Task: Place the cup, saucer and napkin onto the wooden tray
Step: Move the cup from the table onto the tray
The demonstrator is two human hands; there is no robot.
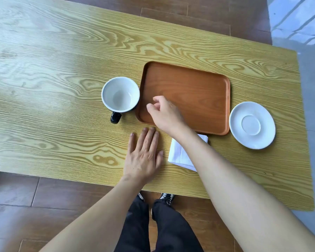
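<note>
A brown wooden tray [198, 91] lies on the table with nothing on it. The cup [120, 95], white inside and dark outside, stands upright touching the tray's left edge, its dark handle pointing toward me. A white saucer [252, 125] rests on the table just right of the tray. A folded white napkin [178, 155] lies below the tray, partly hidden under my right forearm. My right hand [166, 114] hovers over the tray's near left corner, fingers loosely curled and holding nothing. My left hand [144, 155] lies flat on the table, fingers spread, left of the napkin.
The table [62, 88] is pale yellow wood grain, its near edge running just below my left hand. Dark wooden floor surrounds it, with a grey surface beyond the table's right end. My legs and shoes show under the near edge.
</note>
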